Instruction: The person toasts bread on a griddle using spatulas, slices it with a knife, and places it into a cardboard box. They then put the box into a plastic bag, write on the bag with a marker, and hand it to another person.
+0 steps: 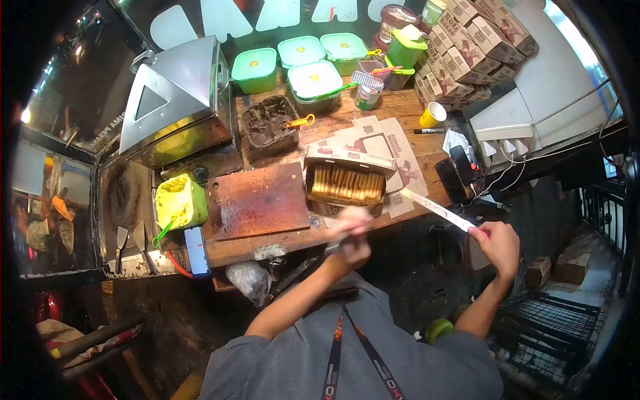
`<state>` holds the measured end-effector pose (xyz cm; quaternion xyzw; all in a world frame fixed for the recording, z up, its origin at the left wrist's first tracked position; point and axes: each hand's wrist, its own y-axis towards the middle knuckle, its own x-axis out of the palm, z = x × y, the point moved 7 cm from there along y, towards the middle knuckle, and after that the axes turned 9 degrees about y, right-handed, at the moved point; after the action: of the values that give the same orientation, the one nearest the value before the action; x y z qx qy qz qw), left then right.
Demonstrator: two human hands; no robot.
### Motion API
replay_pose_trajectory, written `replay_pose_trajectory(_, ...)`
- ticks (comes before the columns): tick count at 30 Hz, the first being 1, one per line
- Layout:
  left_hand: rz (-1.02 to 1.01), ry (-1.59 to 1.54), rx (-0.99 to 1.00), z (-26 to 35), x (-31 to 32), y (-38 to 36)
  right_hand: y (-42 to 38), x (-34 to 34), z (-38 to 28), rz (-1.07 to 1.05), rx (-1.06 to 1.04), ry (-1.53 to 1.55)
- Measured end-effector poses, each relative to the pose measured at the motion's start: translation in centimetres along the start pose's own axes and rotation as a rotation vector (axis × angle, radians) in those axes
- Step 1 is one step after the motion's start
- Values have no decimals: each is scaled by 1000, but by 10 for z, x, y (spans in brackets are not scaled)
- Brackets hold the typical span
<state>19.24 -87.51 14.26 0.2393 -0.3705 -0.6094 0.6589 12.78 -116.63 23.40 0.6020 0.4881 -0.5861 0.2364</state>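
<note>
An open cardboard box (350, 159) stands near the table's front edge, filled with a row of golden-brown slices (348, 185). My left hand (351, 237) is just in front of the box, smeared by motion, so its fingers and anything in them are unclear. Off to the right, my right hand (495, 245) pinches the end of a long white paper strip (440, 212) with dark print. The strip's far end slants up toward the box's right side. Flat printed cardboard sheets (408, 160) lie behind and beside the box.
Left of the box lies a wooden cutting board (257, 200), with a yellow tub (180, 201) beyond it. A dark brown spread tub (270, 127), green lidded containers (255, 67), stacked boxes (460, 53), a yellow cup (433, 115) and a phone (452, 180) surround the work area.
</note>
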Motion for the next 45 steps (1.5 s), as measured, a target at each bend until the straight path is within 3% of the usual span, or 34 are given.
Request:
replay_pose_trajectory(1, 169, -37, -15, 16, -27, 12, -5, 2, -9, 18, -30, 82)
replay_pose_trajectory(3, 355, -171, -264, 13, -90, 21, -7, 19, -44, -47, -66, 292)
replay_pose_trajectory(5, 599, -75, -491, -2, -152, 21, 12, 77, -83, -139, -317, 489)
replay_pose_trajectory(7, 758, -56, -640, -42, -210, -2, 30, 142, -143, -293, -495, 559)
replay_pose_trajectory(9, 822, 35, -791, -89, -254, -28, 41, 199, -201, -302, -631, 597)
replay_pose_trajectory(12, 795, 148, -972, -143, -290, -54, 45, 266, -255, -246, -756, 622)
replay_pose_trajectory(15, 415, 808, -1090, -167, -317, -66, 37, 262, -260, -234, -824, 646)
replay_pose_trajectory(16, 439, 861, -1018, -179, -329, -78, 37, 250, -250, -240, -809, 656)
replay_pose_trajectory(19, 182, 1237, -1022, -126, -289, -44, 54, 204, -183, -286, -605, 797)
replay_pose_trajectory(21, 187, 888, -982, -125, -266, -44, 84, 181, -116, -223, -346, 733)
replay_pose_trajectory(23, 36, 684, -992, -132, -225, -38, 116, 160, -58, -71, -119, 491)
replay_pose_trajectory(26, -198, 454, -1195, -163, -165, -50, 131, 142, -73, 16, -377, 501)
replay_pose_trajectory(29, -236, 247, -1337, -184, -122, -73, 156, 179, -83, -237, -510, 970)
replay_pose_trajectory(30, -254, 110, -1441, -196, -112, -88, 161, 180, -84, -72, -668, 811)
replay_pose_trajectory(31, -256, 98, -1453, -194, -106, -89, 159, 180, -87, -92, -678, 736)
replay_pose_trajectory(33, -61, 119, -1437, -182, -103, -83, 143, 179, -94, -138, -692, 583)
replay_pose_trajectory(36, 18, 115, -1406, -203, -110, -95, 124, 185, -91, 61, -1032, 411)
replay_pose_trajectory(37, -67, 167, -1418, -201, -106, -90, 115, 186, -93, 108, -1122, 391)
replay_pose_trajectory(39, -212, 287, -1444, -188, -103, -79, 112, 198, -91, 75, -1037, 416)
replay_pose_trajectory(43, -18, 235, -1392, -202, -105, -94, 105, 198, -97, 115, -967, 464)
replay_pose_trajectory(44, -57, 271, -1422, -198, -105, -93, 106, 201, -92, -29, -770, 566)
replay_pose_trajectory(45, -101, 300, -1451, -194, -104, -94, 107, 208, -86, -29, -697, 681)
